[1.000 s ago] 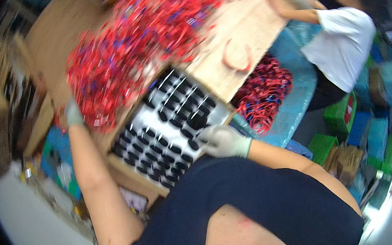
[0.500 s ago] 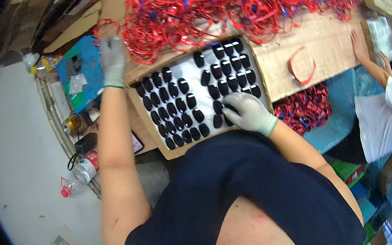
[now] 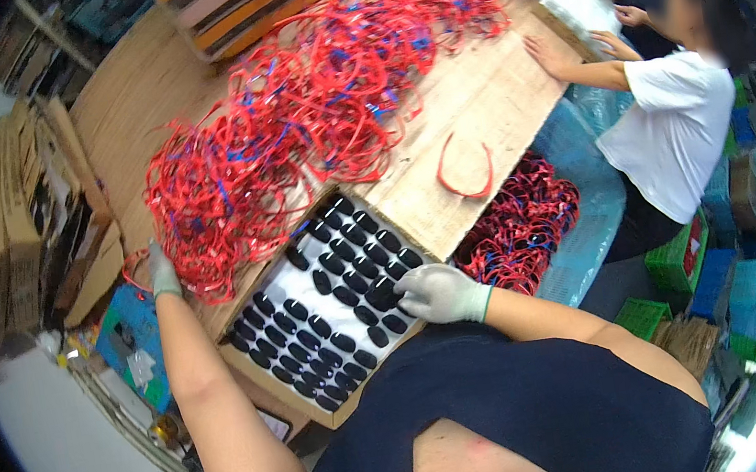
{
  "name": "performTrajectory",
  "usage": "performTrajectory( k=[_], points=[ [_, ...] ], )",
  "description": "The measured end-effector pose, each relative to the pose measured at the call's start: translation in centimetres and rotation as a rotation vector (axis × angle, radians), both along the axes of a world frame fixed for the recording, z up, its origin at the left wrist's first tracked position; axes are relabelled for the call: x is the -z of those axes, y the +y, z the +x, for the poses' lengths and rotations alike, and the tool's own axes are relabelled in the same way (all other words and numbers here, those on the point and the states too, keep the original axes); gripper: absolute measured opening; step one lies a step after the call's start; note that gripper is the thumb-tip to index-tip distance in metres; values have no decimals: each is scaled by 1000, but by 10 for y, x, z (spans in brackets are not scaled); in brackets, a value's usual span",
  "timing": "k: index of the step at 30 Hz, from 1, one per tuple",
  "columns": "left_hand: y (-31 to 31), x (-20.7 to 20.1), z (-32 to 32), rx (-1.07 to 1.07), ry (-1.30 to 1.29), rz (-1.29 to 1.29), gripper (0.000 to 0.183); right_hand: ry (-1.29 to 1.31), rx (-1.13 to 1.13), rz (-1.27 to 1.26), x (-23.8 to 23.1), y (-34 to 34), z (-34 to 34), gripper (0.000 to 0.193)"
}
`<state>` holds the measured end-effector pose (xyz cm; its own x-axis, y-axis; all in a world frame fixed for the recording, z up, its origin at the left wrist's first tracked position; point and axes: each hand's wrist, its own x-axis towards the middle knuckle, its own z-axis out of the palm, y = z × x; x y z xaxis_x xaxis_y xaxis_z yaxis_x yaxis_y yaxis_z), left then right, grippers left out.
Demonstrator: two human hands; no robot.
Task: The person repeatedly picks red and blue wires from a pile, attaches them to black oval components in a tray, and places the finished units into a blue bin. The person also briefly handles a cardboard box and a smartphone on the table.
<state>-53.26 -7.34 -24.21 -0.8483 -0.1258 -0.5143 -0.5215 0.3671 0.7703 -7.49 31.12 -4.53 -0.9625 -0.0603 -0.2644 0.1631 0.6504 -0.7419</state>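
My left hand (image 3: 163,271), in a pale glove, is at the left end of a long heap of red glasses frames (image 3: 285,123). It grips a red frame (image 3: 137,268), which shows beside its fingers. My right hand (image 3: 444,294), gloved too, is over the right edge of a cardboard box (image 3: 331,418). Its thumb and fingers pinch a dark oval lens (image 3: 384,293) above the others. Rows of black oval lenses (image 3: 292,345) lie on white lining in the box, in two groups with a gap between them.
A lone red frame (image 3: 465,171) lies on the wooden table (image 3: 411,193). Below the table edge, more red frames fill a blue-lined container (image 3: 590,230). A person in a white shirt (image 3: 677,131) works at the right. Flattened cardboard (image 3: 26,208) stands at the left.
The view has turned, so the box and heap now slant. My left hand has come alongside the heap's end with the red frame. My right hand has drawn toward the box's right edge.
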Motion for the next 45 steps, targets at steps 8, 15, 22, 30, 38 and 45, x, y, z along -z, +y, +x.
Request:
performTrajectory(
  k=[8,15,22,30,38,45],
  points=[
    [31,-166,60,-15,690,-407,48,61,15,-7,3,0,-10,29],
    [1,-226,198,132,884,-167,53,262,-468,186,7,-4,-41,26],
    [-47,-268,326,258,535,-38,36,234,-282,142,-27,-72,-40,20],
    [-112,-296,354,424,256,186,23,115,-108,73,11,-155,-20,26],
    [-96,-260,386,73,457,554,29,-15,-95,263,34,-172,-83,30],
    [-81,-252,412,355,395,529,22,7,-31,398,55,-180,-167,30]
  ],
)
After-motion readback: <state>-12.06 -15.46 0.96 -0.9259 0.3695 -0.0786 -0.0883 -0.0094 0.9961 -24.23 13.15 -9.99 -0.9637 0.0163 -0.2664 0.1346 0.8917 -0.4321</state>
